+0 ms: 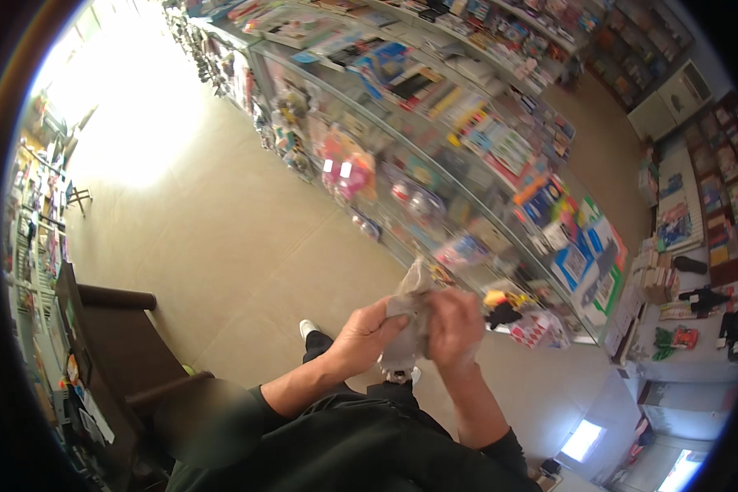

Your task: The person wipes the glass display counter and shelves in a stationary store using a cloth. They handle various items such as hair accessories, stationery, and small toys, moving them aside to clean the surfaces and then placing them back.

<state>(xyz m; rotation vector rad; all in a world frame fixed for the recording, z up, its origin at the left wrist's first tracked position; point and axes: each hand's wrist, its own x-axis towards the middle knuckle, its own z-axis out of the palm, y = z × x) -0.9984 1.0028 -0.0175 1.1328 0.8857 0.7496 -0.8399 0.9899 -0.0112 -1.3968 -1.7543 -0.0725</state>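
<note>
In front of my body, my left hand (363, 338) pinches a greyish, crumpled item (401, 335), its thumb lying on top. It looks like cloth or soft packaging; the picture does not settle which. My right hand (454, 326) is blurred and closed around the right side of the same item. A pale, twisted end of it sticks up between the hands, and its lower end shows small light and dark parts near my waist. The fingertips of my right hand are partly hidden.
A long glass display counter (418, 154), stacked with packaged goods, runs diagonally ahead and right. Small toys in clear packs hang along its front. At the left stands a dark brown chair or bench (154, 350) beside loaded shelves (31, 227). Printed code cards (575, 267) lie on the counter's near end.
</note>
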